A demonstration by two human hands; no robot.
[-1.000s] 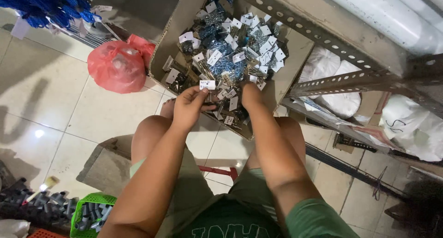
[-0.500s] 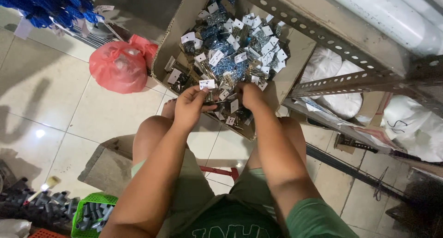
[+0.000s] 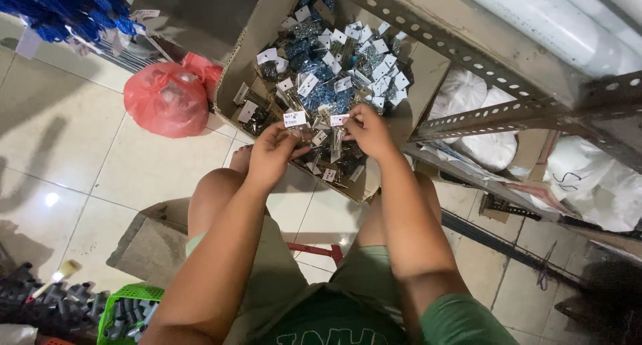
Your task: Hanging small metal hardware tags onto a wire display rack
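- Both grips pinch small tagged packets over a cardboard box (image 3: 257, 47) on the floor; left hand (image 3: 271, 154) clasps a white-tagged packet (image 3: 295, 120); right hand (image 3: 368, 131) clasps another packet (image 3: 338, 123)
- Red plastic bag (image 3: 167, 99) lies beside the box
- Heaped packets (image 3: 334, 70) fill the box

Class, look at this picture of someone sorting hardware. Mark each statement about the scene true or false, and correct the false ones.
1. Both hands, left hand and right hand, are over the cardboard box. True.
2. The box holds small tagged packets. True.
3. A blue plastic bag lies left of the box. False: the plastic bag is red.
4. The person stands on carpet. False: they sit over a tiled floor.
5. A green basket sits lower left. True.
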